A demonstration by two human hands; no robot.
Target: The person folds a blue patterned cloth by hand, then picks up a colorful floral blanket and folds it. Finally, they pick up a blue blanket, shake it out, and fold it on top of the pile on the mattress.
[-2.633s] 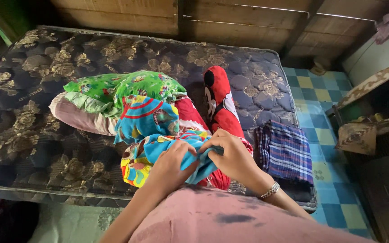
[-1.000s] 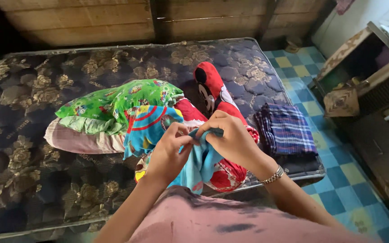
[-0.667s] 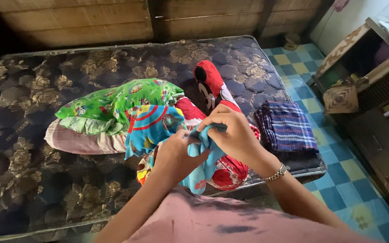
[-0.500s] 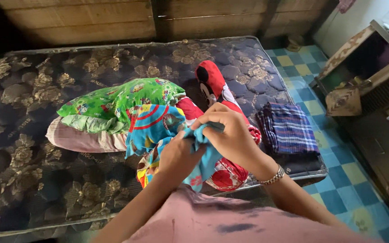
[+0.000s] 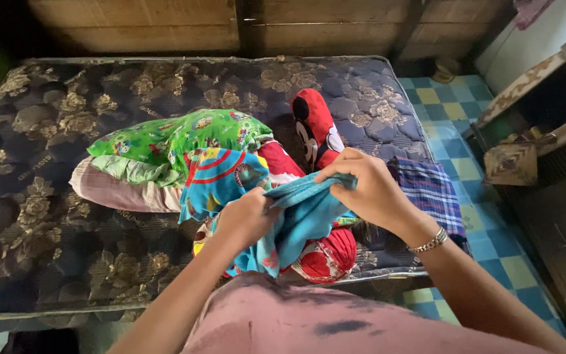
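Filling most of the frame is a dark floral mattress [image 5: 67, 131], with wooden wall boards running along the top. Centre frame, both hands are pinching a blue patterned cloth [image 5: 299, 219]: the left hand [image 5: 247, 219] is closing on its lower-left end, the right hand [image 5: 368, 187] is gripping the upper-right end. Its top edge is stretching between them, slanting up toward the right, while the rest is hanging down. Behind it, a green pillow [image 5: 178, 141] and a red cartoon pillow [image 5: 316, 128] are lying mid-frame, and a plaid folded cloth [image 5: 437, 193] is sitting at right.
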